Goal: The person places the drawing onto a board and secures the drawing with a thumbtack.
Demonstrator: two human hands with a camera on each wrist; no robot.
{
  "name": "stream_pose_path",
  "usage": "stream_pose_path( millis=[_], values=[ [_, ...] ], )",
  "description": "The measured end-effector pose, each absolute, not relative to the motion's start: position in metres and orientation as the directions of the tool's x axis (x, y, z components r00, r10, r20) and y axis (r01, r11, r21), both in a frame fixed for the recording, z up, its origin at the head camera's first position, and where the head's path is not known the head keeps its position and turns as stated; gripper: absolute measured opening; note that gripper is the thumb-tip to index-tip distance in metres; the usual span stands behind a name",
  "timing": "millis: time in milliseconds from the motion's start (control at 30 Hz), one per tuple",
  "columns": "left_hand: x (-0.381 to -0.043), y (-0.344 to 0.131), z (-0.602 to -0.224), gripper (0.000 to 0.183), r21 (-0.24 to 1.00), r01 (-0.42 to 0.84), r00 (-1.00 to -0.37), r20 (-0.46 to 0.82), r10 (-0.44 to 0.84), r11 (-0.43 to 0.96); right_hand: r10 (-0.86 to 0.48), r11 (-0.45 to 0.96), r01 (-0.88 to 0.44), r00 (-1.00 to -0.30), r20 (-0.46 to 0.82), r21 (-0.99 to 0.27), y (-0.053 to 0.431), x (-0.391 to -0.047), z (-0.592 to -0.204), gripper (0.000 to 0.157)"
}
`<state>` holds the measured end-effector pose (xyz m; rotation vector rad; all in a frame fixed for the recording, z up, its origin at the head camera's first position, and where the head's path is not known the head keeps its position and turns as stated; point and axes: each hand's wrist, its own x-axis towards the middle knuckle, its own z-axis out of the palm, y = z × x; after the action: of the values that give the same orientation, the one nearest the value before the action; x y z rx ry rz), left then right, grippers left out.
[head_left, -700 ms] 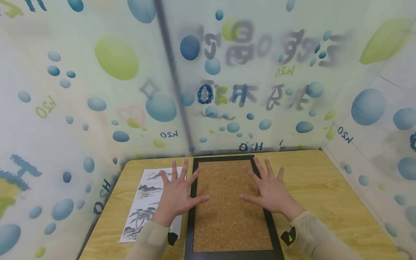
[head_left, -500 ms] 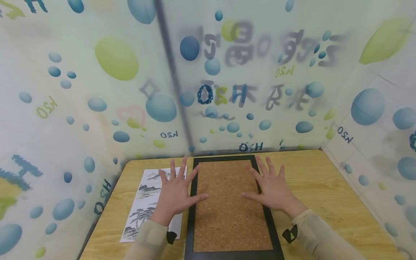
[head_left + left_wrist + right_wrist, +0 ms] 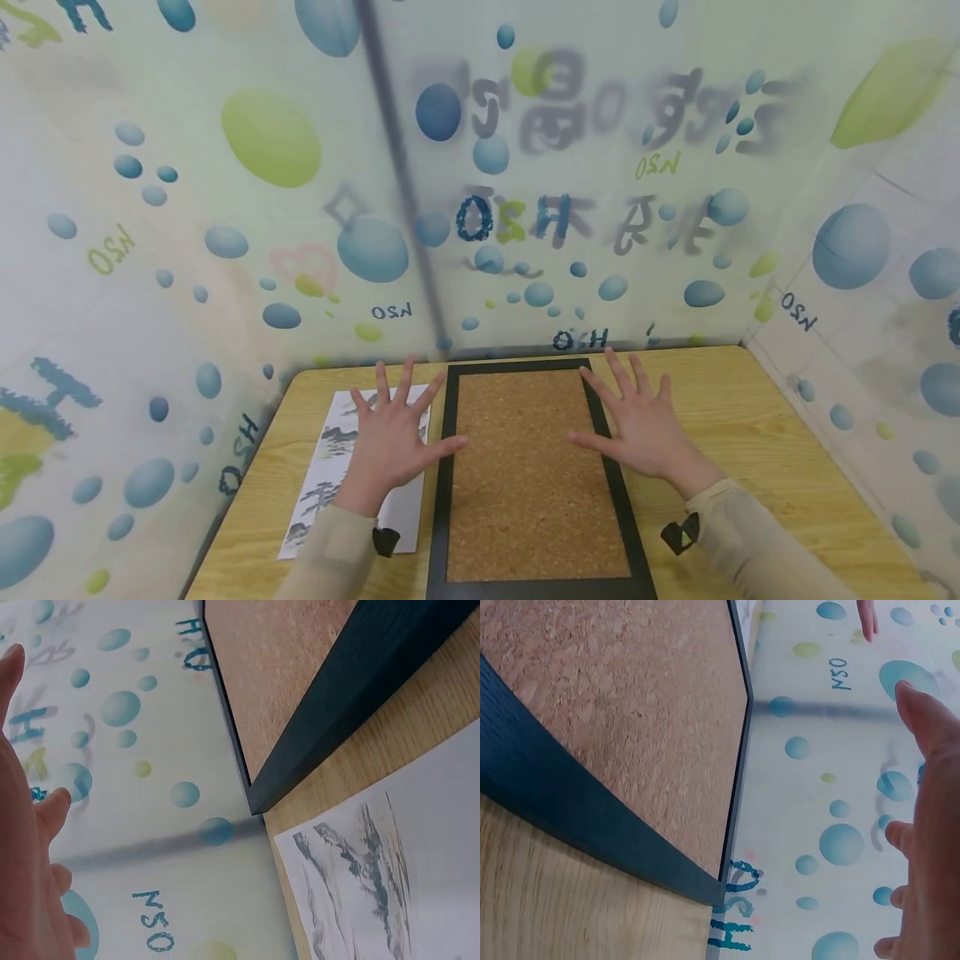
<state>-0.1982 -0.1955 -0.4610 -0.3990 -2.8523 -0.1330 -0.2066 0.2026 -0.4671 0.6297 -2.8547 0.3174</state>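
Note:
A cork board (image 3: pixel 536 483) in a black frame (image 3: pixel 440 500) lies on the wooden table, between my two hands. My left hand (image 3: pixel 390 446) is held over the ink-painting print (image 3: pixel 405 508), fingers spread, its thumb overlapping the frame's left side in the head view. Over the frame's right side, my right hand (image 3: pixel 645 429) is spread the same way, with its thumb reaching across the cork edge. Both hands hold nothing. In the left wrist view the hand (image 3: pixel 30 847) appears raised above the frame and the print, and the right wrist view shows the right hand (image 3: pixel 934 847) likewise raised.
The wooden table (image 3: pixel 750 467) extends to both sides of the board. Fabric-like walls (image 3: pixel 525 250) printed with blue and green bubbles and H2O lettering close it in at the back and both sides. A dark wrist device (image 3: pixel 680 533) sits at each cuff.
My hands have moved apart: the left to the left, further over the print, and the right to the right and slightly up. The board and print stay in place.

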Motion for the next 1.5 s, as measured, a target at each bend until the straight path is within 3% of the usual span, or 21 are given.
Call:
stream_pose_path(
  millis=[1167, 1500],
  values=[
    [-0.199, -0.249, -0.461, 0.102, 0.203, 0.176, -0.961, 0.249, 0.123, 0.963, -0.278, 0.88, -0.346, -0.93, 0.238, -0.325, 0.243, -0.209, -0.463, 0.093],
    [-0.194, -0.266, -0.464, 0.098, 0.304, 0.139, -0.971, 0.227, 0.07, 0.943, -0.252, 0.855, -0.326, -0.941, 0.226, -0.403, 0.255, -0.213, -0.47, 0.088]
  ],
)
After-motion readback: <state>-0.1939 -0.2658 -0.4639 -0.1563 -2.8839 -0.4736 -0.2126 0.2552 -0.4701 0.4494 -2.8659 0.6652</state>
